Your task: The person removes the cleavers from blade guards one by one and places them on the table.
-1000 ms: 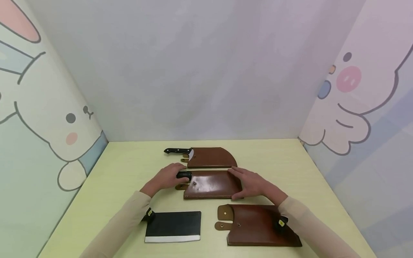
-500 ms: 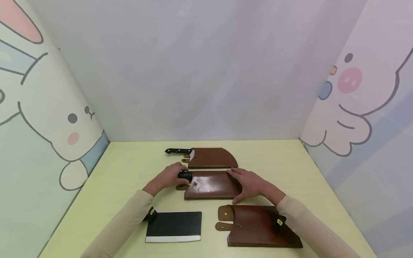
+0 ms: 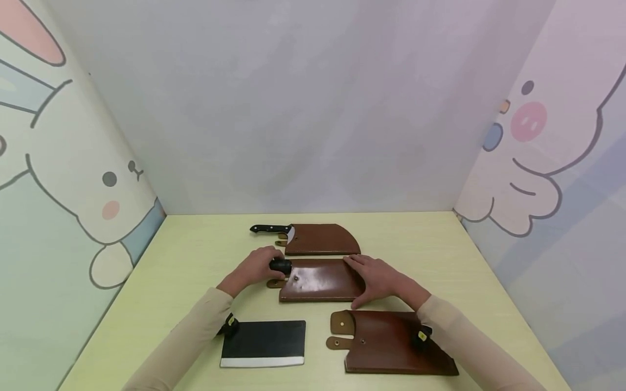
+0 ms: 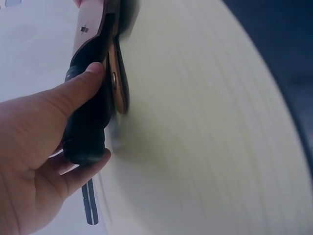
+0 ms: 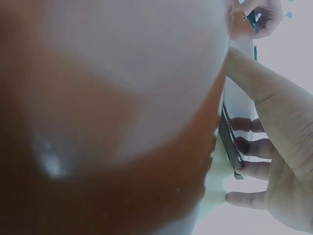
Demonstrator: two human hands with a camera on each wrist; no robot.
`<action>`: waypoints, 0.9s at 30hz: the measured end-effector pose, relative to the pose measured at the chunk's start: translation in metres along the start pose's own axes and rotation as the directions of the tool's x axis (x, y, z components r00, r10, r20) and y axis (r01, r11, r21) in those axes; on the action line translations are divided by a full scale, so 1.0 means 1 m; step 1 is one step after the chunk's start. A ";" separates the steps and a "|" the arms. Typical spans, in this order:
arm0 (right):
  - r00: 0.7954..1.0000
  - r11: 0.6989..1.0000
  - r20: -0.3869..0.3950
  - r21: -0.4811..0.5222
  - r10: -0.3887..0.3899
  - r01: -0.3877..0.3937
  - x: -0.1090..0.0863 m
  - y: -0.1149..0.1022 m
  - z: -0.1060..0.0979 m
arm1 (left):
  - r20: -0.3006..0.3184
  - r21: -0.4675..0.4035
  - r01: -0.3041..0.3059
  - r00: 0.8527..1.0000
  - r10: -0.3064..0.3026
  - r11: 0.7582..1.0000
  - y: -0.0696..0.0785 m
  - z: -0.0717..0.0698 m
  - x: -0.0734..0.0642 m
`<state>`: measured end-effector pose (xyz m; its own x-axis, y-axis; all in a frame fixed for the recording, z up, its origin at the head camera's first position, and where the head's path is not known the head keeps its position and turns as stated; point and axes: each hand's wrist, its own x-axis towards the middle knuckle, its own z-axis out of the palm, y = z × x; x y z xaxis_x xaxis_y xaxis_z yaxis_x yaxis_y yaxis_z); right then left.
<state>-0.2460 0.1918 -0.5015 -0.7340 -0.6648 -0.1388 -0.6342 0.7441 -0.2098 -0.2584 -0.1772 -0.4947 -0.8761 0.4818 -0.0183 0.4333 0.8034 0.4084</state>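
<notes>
In the middle of the table a cleaver sits in a glossy brown leather sheath (image 3: 320,279), its blade hidden inside. My left hand (image 3: 256,266) grips the cleaver's black handle (image 4: 88,125), thumb along the top and fingers round the underside. A strap (image 4: 117,81) with a metal snap hangs loose by the handle. At the opposite end, my right hand (image 3: 379,278) holds the sheath between the thumb at its near edge and the fingers at its far edge. In the right wrist view the fingers (image 5: 254,169) are spread along the sheath's end.
Behind lies a black-handled knife (image 3: 270,228) in a brown rounded sheath (image 3: 320,239). Nearer the front are a bare black blade (image 3: 266,339) with a silver edge, at left, and another brown sheath (image 3: 381,342) with its straps undone, at right, partly under the right forearm.
The view has shifted very slightly. Both hands keep their places on the handle and the sheath's end; the right hand's fingers have barely moved.
</notes>
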 end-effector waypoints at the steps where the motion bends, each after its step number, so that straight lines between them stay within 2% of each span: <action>1: 1.000 1.000 0.000 0.002 0.002 -0.002 0.000 0.000 0.000 | -0.002 0.000 -0.002 1.000 0.002 1.000 0.000 0.000 0.000; 10: 1.000 1.000 0.003 0.023 0.008 -0.008 0.000 -0.002 -0.002 | 0.001 -0.021 0.026 1.000 -0.026 0.999 0.003 -0.001 0.001; 18: 1.000 1.000 -0.001 0.027 0.002 -0.002 -0.001 -0.003 -0.003 | 0.010 -0.005 0.013 1.000 -0.013 1.000 0.002 -0.002 0.002; 27: 1.000 1.000 -0.004 0.027 0.013 -0.013 -0.001 -0.002 -0.001 | 0.030 -0.026 0.006 1.000 -0.005 1.000 0.001 -0.003 0.002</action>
<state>-0.2444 0.1909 -0.4997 -0.7434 -0.6545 -0.1377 -0.6177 0.7508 -0.2337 -0.2606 -0.1768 -0.4914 -0.8716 0.4879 -0.0478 0.4225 0.7969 0.4318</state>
